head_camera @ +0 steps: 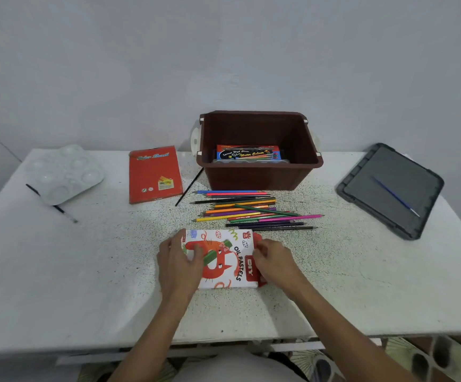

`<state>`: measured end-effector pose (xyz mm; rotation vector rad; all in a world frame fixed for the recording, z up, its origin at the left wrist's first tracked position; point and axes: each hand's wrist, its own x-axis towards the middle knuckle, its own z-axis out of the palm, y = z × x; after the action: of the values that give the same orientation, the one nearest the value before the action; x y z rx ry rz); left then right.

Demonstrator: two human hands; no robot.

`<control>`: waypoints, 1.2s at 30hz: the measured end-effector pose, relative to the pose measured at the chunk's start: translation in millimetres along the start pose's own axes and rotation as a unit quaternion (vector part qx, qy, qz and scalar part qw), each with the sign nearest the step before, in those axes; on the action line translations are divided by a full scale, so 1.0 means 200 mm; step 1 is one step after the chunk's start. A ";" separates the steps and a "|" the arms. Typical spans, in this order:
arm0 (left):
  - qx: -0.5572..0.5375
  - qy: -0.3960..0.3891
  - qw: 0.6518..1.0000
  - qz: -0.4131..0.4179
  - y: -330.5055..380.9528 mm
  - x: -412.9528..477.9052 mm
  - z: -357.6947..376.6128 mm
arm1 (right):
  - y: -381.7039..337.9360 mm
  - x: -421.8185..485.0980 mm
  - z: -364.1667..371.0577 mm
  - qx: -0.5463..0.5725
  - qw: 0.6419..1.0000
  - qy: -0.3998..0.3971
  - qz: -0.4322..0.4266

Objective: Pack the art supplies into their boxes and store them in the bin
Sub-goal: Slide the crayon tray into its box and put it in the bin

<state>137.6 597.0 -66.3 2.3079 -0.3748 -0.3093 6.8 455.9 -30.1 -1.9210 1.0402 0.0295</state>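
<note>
Head view: pastel box (221, 260) lay flat on counter (86, 271), bin (259, 177) well behind. Left hand (177, 266) gripped left end; right hand (275, 260) fingers held red flap (257, 238). Recommended: brace box, tuck flap fully home before lifting.

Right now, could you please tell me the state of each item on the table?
Oil pastels box: flat on table, held by left hand and right hand, end flap seemingly untucked.
Bin: open, water colour box inside.
Lid: off, lying right of bin.
Colour pencils: loose, unboxed.
Red pencil box: lying flat.
</note>
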 end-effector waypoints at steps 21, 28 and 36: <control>0.020 -0.137 0.990 0.014 0.10 -0.08 -0.14 | -0.01 -0.08 -0.03 0.064 0.997 -0.007 0.043; -0.024 -0.111 0.992 0.060 0.35 -0.08 -0.21 | -0.11 -0.13 -0.33 0.121 0.990 0.067 0.019; -0.109 -0.049 0.981 0.152 0.70 0.07 -0.24 | -0.28 -0.06 -0.70 0.148 0.976 0.147 -0.053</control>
<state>142.7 530.1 65.9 1.9899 -0.6998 -0.2948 -15.4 374.1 96.0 -1.7344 1.0640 -0.4597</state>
